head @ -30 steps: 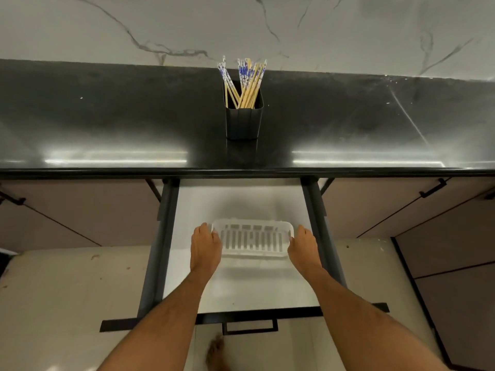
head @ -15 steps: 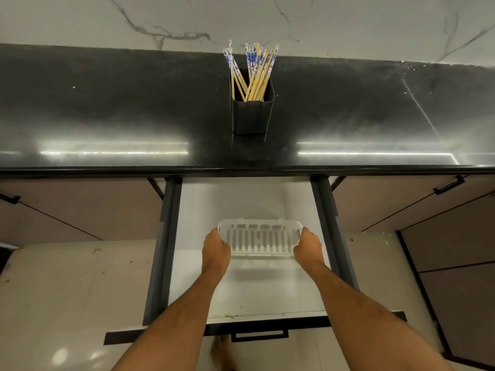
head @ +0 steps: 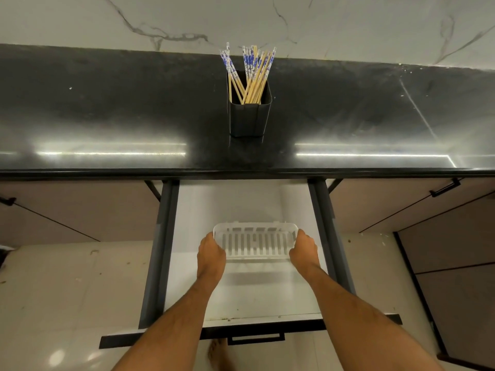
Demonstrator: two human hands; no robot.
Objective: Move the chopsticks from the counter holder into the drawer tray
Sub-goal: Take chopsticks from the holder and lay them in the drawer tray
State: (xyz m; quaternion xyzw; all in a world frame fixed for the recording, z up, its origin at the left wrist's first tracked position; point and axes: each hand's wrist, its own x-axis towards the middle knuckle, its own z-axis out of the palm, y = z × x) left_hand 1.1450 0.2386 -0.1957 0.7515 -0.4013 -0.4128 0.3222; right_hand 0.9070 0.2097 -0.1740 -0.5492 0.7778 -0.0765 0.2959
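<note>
In the lower middle of the frame, the left hand (head: pixel 211 254) and the right hand (head: pixel 302 249) each hold one end of the white slotted tray (head: pixel 255 243) inside the open drawer (head: pixel 242 293). Each grip is curled round the tray's rim, the left on its left end and the right on its right end. The chopsticks (head: pixel 250 73), some plain bamboo and some with blue-patterned tops, all stand in the black holder (head: pixel 250 119) on the dark counter (head: pixel 107 116), upper centre of the frame, well apart from the tray.

Judged from here, the tray looks light and the drawer floor smooth, so it may slide or sit askew when sticks are dropped in. The sticks lean fanned and loose; a careless grab at the bundle could tip the narrow holder or scatter sticks over the counter edge to the floor. The bottom slots could catch thin tips if sticks go in crosswise to the tray's length.

No brand, label or writing is legible anywhere.
</note>
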